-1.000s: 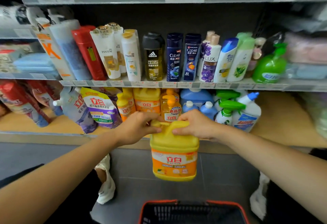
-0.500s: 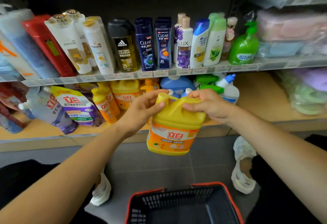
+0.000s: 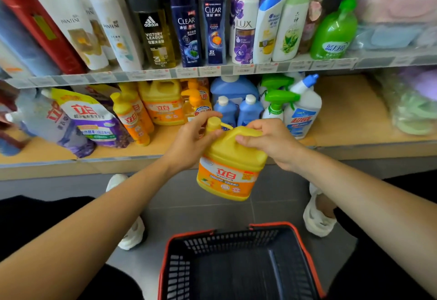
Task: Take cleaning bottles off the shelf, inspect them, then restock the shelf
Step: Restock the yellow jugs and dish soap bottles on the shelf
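A yellow detergent jug (image 3: 228, 169) with an orange label hangs tilted in the air in front of the bottom shelf (image 3: 354, 119). My right hand (image 3: 272, 142) grips its handle from the right. My left hand (image 3: 191, 142) curls its fingers and thumb round the jug's yellow cap and neck. On the shelf behind stand a matching yellow jug (image 3: 163, 103), orange pump and squeeze bottles (image 3: 131, 116), blue bottles (image 3: 238, 108), green trigger sprays (image 3: 276, 101) and a white toilet-cleaner bottle (image 3: 302, 110).
A black shopping basket with a red rim (image 3: 236, 231) sits on the grey floor below the jug, between my white shoes. Refill pouches (image 3: 89, 119) lean at the shelf's left. The shelf above carries shampoo and shower-gel bottles (image 3: 212, 22). Bare wooden shelf board lies right of the cleaners.
The jug has been tilted so its top leans left, and raised a little. My left hand has shifted onto the cap. My view has dropped towards the basket.
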A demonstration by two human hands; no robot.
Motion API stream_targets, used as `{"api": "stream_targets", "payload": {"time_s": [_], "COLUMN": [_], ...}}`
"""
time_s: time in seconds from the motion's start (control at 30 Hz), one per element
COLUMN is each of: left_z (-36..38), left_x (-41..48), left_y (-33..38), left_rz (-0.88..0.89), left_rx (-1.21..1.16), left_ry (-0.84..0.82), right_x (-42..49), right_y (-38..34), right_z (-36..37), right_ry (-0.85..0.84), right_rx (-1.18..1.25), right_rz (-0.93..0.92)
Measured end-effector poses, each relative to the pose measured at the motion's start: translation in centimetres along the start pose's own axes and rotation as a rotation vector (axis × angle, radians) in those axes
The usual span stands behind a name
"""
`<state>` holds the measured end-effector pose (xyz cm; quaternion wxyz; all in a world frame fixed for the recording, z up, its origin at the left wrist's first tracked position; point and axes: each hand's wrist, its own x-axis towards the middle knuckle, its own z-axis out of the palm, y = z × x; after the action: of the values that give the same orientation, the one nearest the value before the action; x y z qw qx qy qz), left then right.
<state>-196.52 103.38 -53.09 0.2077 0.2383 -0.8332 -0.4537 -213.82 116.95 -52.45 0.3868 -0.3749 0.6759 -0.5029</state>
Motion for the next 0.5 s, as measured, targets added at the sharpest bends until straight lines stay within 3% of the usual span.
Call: {"api": "stream_targets", "payload": {"time_s": [0.2, 0.5], "left_z": [-1.0, -1.3], "left_x": [-1.2, -2.7], "left_y": [1.5, 2.8], "left_rz": [0.052, 0.039], "left_rx": [-0.125, -0.156], "left_ry": [-0.185, -0.069], "right_x": [0.4, -0.4], "right_y": [-0.8, -2.2], "right_z": [-1.7, -0.4], "right_ry": [-0.162, -0.171], "right_rx": [-0.060, -0.227], "right_rz": [-0.025, -0.161]}}
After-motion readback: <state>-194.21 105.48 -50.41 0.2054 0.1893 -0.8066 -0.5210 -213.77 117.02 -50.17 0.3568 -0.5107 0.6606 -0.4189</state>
